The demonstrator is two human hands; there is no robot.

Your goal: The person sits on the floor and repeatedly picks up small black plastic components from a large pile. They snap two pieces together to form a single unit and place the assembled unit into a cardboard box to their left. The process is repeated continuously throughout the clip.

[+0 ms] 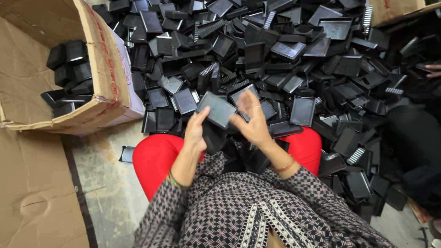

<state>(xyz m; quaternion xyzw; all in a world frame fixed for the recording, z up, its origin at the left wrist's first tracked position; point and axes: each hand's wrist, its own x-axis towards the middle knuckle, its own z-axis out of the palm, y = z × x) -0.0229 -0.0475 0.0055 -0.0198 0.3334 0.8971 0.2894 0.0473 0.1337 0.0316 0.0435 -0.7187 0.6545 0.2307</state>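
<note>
My left hand (pixel 195 131) and my right hand (pixel 251 124) hold one flat black plastic tray-shaped part (pixel 217 109) between them, just above my knees in red trousers (pixel 154 158). The left thumb rests on its lower left edge; the right fingers touch its right side. Below my hands more black parts lie in my lap (pixel 250 158). In front of me spreads a big heap of the same black plastic parts (pixel 285 55).
An open cardboard box (pixel 103 59) at the left holds several black parts (pixel 69 69). Flattened cardboard (pixel 36 197) lies on the floor at lower left. Another person's fingers (pixel 434 70) and dark clothing (pixel 413 138) show at the right edge. A second carton (pixel 395 9) sits at top right.
</note>
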